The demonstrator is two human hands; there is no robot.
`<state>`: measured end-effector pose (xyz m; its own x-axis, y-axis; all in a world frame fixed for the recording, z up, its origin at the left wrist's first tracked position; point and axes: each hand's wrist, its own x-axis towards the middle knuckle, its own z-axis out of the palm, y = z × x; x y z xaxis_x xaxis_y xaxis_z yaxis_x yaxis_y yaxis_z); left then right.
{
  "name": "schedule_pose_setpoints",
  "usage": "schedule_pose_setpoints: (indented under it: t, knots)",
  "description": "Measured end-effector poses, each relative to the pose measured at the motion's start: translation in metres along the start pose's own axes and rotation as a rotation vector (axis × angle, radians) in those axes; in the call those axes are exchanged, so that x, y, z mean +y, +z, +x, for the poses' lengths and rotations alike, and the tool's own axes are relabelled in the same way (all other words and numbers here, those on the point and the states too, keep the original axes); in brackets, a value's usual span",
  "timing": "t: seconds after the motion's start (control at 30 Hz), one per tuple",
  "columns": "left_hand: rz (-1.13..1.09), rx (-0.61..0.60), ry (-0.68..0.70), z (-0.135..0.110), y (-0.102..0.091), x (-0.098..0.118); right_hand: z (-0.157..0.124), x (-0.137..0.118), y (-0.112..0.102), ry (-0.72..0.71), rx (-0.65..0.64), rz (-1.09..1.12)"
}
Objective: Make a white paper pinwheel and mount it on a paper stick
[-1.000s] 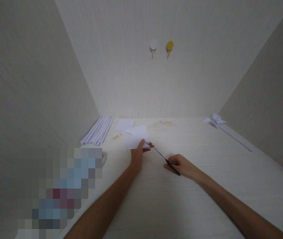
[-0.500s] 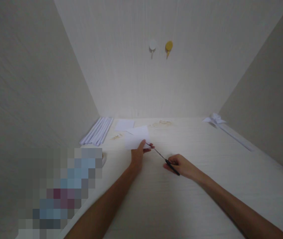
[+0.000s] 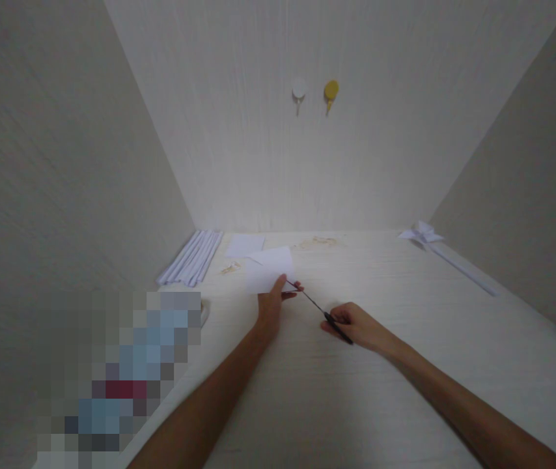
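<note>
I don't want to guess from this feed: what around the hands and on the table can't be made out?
Head view, left hand: fingers partly hidden by the white sheet it holds.
Head view, right hand: grip on the scissors partly hidden by the hand itself.
Head view, far end of the scissors: too small to tell how it meets the sheet.
Head view, pale scraps: too small to identify.
Head view, lower left: masked by the pixelated patch.

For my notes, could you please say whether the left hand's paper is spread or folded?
Apparently spread: the white paper sheet in the left hand shows one broad face; hidden folds can't be excluded.
</note>
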<state>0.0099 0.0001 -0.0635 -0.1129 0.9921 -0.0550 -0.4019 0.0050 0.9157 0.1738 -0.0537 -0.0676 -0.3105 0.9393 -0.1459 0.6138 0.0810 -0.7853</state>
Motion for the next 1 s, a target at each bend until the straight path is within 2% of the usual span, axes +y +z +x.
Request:
schedule_pose_setpoints:
  t: [1.0]
  knots:
    - [0.039,-0.004,0.011,0.0001,-0.0004,-0.0015,0.0018,0.0027,0.0017,0.023,0.015,-0.027]
